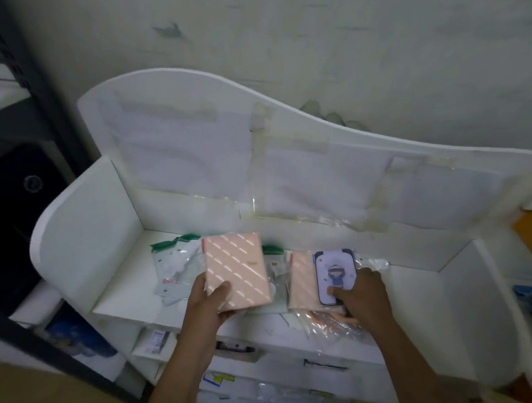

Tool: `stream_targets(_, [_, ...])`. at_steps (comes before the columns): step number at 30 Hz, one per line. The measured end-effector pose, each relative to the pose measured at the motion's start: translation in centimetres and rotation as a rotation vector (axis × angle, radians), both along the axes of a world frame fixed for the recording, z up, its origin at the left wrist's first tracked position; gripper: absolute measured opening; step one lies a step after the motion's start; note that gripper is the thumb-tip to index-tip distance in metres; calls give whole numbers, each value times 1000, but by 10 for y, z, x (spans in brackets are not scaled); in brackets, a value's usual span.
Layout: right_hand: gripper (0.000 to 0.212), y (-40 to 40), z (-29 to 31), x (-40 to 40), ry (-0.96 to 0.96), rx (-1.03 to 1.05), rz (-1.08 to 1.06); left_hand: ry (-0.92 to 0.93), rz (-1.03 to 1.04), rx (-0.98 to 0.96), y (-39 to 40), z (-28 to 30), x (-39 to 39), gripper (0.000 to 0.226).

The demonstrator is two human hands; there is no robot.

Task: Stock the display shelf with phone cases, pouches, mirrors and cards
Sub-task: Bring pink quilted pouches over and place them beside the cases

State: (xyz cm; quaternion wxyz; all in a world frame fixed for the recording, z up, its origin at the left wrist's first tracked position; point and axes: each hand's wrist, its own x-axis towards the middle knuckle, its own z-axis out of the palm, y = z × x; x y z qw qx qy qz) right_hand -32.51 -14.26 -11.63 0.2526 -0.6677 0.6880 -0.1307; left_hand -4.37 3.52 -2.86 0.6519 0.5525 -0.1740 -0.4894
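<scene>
While both hands work over the white display shelf [127, 303], left hand [211, 302] has its grip clamped on a pink striped pouch [237, 270], thumb on top, above the shelf's top tier. Right hand [361, 293] pinches a cartoon-print phone case [335, 274] over a second pink pouch [302, 283] in clear wrap. Behind the striped pouch, green-topped clear bags [173, 271] lie on the tier.
</scene>
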Motion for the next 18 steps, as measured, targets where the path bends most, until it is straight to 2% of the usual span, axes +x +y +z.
stream_targets(2, [55, 20, 44, 7, -44, -14, -11, -7, -21, 0, -1, 2, -1, 30])
stream_targets(5, [16, 33, 81, 6, -149, 20, -37, -12, -61, -8, -3, 3, -2, 30])
stream_targets(11, [12, 51, 97, -15, -524, 116, -193, -29, -137, -41, -13, 8, -17, 35])
stream_targets(14, [12, 64, 110, -29, -649, 74, -184, -28, -176, -54, -19, 15, -27, 48])
stream_targets(18, [17, 77, 134, -59, -802, -3, -208, -12, -200, -106, -29, 35, -50, 45])
